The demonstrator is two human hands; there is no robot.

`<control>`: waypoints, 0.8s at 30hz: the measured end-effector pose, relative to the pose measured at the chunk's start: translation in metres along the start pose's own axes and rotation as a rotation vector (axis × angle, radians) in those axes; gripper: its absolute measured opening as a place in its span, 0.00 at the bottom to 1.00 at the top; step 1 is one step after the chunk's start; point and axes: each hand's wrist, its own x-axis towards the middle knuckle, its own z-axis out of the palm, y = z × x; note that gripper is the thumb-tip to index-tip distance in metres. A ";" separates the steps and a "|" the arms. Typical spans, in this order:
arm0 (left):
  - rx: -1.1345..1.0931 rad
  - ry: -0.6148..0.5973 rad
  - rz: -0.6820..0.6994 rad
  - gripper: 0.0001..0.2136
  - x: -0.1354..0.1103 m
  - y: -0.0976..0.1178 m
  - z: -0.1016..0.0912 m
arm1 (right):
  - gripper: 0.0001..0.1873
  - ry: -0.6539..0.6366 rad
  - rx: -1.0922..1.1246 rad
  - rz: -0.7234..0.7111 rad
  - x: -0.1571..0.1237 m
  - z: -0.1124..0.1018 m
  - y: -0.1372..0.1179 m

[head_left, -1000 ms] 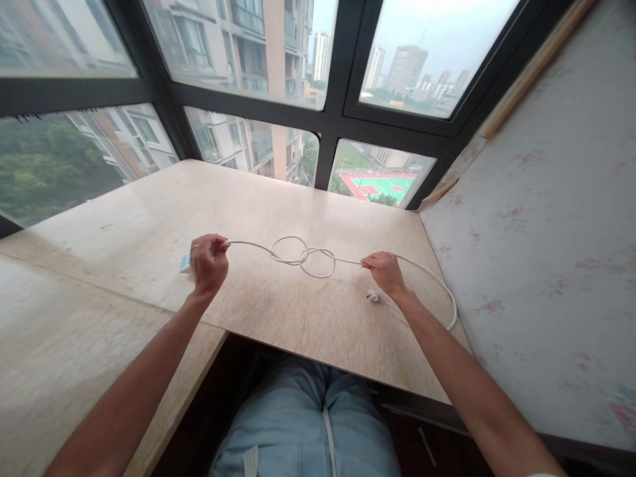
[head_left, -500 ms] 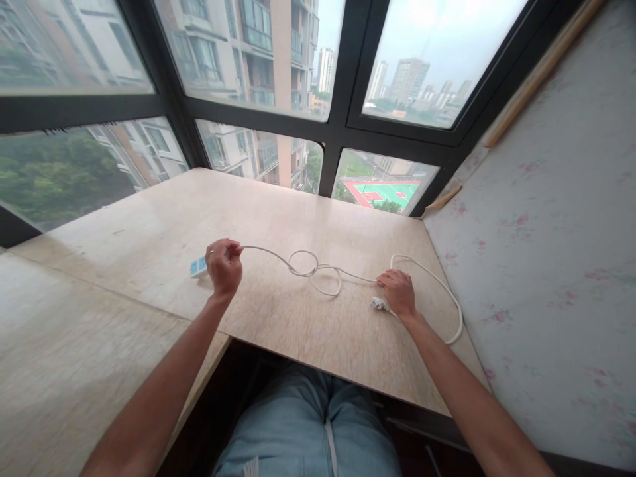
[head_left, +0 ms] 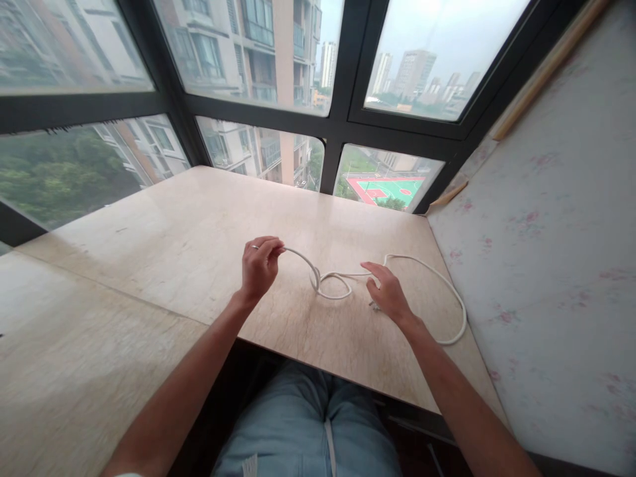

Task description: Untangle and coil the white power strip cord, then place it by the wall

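Note:
My left hand (head_left: pixel 261 266) is pinched round a white power cord (head_left: pixel 338 297), lifting one stretch of it off the stone ledge. From those fingers the cord drops into a loose looped tangle between my hands. Just right of the tangle, my right hand (head_left: pixel 387 291) has thumb and forefinger spread apart, the fingertip close over the cord; I cannot tell if it touches. A white plug (head_left: pixel 374 306) peeks out beside that hand, mostly covered by it. Beyond it the cord curves in a wide loop toward the wall. The blue-and-white socket block is out of sight.
The ledge (head_left: pixel 163 218) is pale veined stone with a seam on the left. Dark window frames (head_left: pixel 338 119) rise behind it, and a flowered wall (head_left: pixel 556 265) bounds the right. My legs (head_left: pixel 308 424) are below the front edge.
My left hand has moved right with the cord, and the socket block no longer shows. My right hand has opened off the cord and shifted slightly left. The loops have drawn rightward and tighter.

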 end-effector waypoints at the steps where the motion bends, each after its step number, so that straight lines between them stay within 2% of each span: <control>1: -0.009 -0.005 0.025 0.05 0.001 0.008 0.002 | 0.22 0.011 0.106 -0.005 0.002 -0.003 -0.015; 5: -0.029 -0.020 0.084 0.05 0.005 0.040 0.010 | 0.20 -0.018 0.395 -0.044 0.008 -0.015 -0.075; 9: -0.051 -0.110 0.093 0.04 0.014 0.066 0.014 | 0.29 -0.063 0.466 -0.055 0.011 -0.014 -0.103; 12: -0.102 -0.196 0.077 0.03 0.020 0.074 0.015 | 0.33 -0.062 0.546 0.044 0.012 -0.006 -0.104; 16: -0.248 -0.280 0.039 0.03 0.021 0.076 0.019 | 0.19 -0.010 0.766 0.258 0.014 -0.001 -0.099; 22: -0.453 -0.324 -0.021 0.05 0.010 0.076 0.032 | 0.15 0.098 0.928 0.387 0.012 0.001 -0.085; 24: -0.495 -0.403 -0.049 0.12 0.001 0.071 0.034 | 0.15 0.135 0.960 0.426 0.009 0.004 -0.077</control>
